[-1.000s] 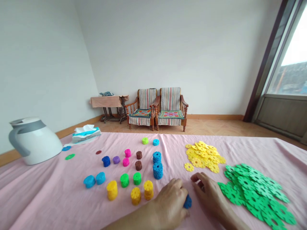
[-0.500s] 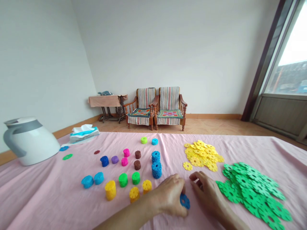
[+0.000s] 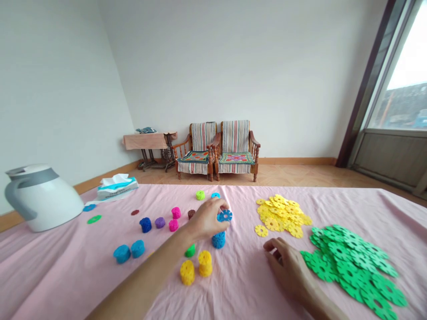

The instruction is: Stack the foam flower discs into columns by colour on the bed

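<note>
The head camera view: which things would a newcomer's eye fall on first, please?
Most likely the bright pile of green discs on the right of the pink cloth, with the pile of yellow discs beyond it to the left. Near the middle, the left hand holds a blue disc near a blue stack. The large white jug at the far left also stands out.
</note>
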The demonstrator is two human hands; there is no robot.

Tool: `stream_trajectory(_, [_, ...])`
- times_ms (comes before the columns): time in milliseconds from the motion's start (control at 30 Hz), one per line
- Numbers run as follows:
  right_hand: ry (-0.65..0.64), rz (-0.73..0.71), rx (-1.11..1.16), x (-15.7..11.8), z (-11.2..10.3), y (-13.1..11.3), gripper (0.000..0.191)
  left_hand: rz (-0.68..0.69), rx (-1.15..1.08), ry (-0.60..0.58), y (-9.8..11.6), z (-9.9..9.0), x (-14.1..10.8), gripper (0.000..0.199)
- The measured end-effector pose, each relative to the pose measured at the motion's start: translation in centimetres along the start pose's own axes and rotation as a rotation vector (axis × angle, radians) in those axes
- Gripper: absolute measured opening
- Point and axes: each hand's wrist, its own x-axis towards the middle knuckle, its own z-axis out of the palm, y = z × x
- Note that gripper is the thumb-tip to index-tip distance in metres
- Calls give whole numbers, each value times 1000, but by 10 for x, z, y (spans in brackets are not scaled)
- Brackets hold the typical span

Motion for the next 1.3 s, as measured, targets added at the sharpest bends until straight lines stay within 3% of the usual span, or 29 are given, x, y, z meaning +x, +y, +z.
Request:
stream_trajectory(100, [-1, 6, 0, 0, 0, -1, 20, -16, 38, 6, -27, -4, 17, 28])
stream_trajectory(267, [3, 9, -4, 0, 1, 1, 20, -41, 82, -28, -52, 7, 26, 26])
stream_trajectory(867, [-15, 24, -9, 0, 0, 0, 19, -5, 92, -51, -67, 21, 27, 25])
stream_trajectory(967, [-16, 20, -9, 0, 0, 0, 20, -11, 71, 39, -58, 12, 25, 34])
stream_trajectory(1067, [-6, 7, -6, -1, 1, 1, 19, -19, 50, 192, -33, 7, 7, 34])
stream_trajectory(1133, [3, 0, -3, 0, 1, 2, 18, -1, 26, 264, -10, 17, -15, 28])
stream_trajectory(1167, [7, -1, -2, 0, 2, 2, 18, 73, -34, 272, 1, 27, -29, 28])
stream_trajectory(1200, [10, -1, 0, 0, 2, 3, 17, 158, -98, 229, 12, 40, -44, 27])
stream_trajectory(1300, [13, 3, 2, 1, 2, 2, 17, 459, -141, -57, 36, 86, -87, 20])
